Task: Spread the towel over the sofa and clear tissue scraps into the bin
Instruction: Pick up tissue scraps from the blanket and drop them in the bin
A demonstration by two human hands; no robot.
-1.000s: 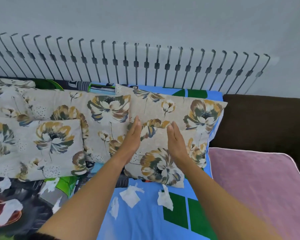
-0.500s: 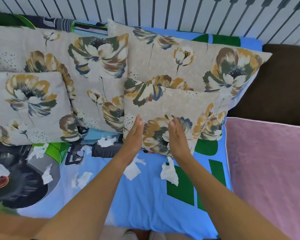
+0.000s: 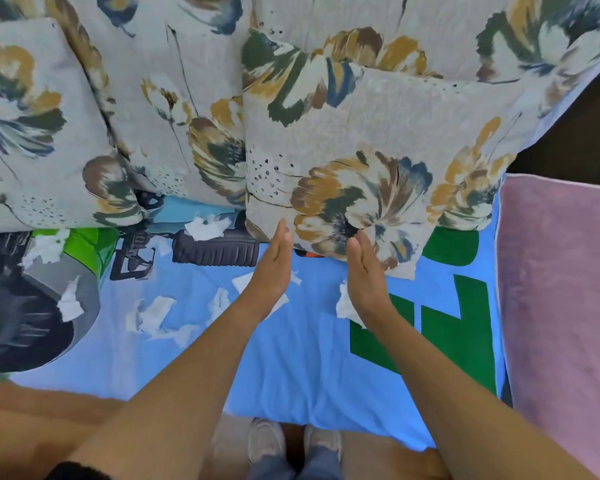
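A blue printed towel (image 3: 291, 368) lies spread over the sofa seat, with green shapes at the right and a dark picture at the left. White tissue scraps (image 3: 153, 311) lie scattered on it; one scrap (image 3: 207, 226) sits by the cushions, another (image 3: 343, 303) is beside my right wrist. My left hand (image 3: 274, 268) and my right hand (image 3: 366, 271) are held flat and edge-on, palms facing each other, just above the towel at the lower edge of a floral cushion (image 3: 361, 161). Neither hand holds anything. No bin is in view.
Several floral cushions (image 3: 146, 109) lean along the sofa back. A pink cloth (image 3: 561, 292) covers the seat to the right, with dark brown sofa (image 3: 586, 126) behind it. My shoes (image 3: 267, 441) stand on the floor at the sofa's front edge.
My head has tilted down and nearer, so the radiator left the view and the floor and shoes appeared. Both hands drew back from the cushion's face to its lower edge, still flat and parallel.
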